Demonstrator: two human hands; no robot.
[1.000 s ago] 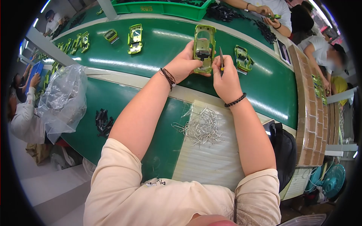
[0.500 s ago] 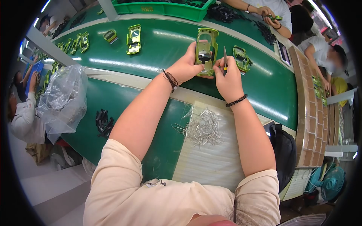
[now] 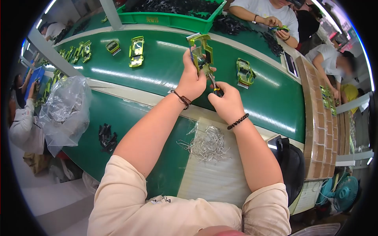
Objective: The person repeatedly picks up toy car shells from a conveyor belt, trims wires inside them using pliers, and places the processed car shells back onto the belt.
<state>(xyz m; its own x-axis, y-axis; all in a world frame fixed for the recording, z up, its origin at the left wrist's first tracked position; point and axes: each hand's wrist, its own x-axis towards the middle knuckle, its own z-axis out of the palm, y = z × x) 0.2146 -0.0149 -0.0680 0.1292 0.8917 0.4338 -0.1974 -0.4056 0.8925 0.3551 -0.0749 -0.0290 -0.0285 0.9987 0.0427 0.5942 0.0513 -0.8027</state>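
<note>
Beyond a green bench (image 3: 153,76), a green tray (image 3: 169,19) is heaped with black parts (image 3: 173,6); a clear bag (image 3: 65,106) at left holds something indistinct. Over the bench, the left hand (image 3: 192,82) has its fingers closed round a green shell (image 3: 208,50); the right hand (image 3: 229,103) grips a tool (image 3: 213,82), fingers curled, its tip at the shell's lower end.

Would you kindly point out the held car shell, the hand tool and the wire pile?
Held car shell (image 3: 209,51): head view, on its green side edge.
Hand tool (image 3: 213,81): head view, on its metal front part.
Wire pile (image 3: 206,144): head view, middle of the heap.
</note>
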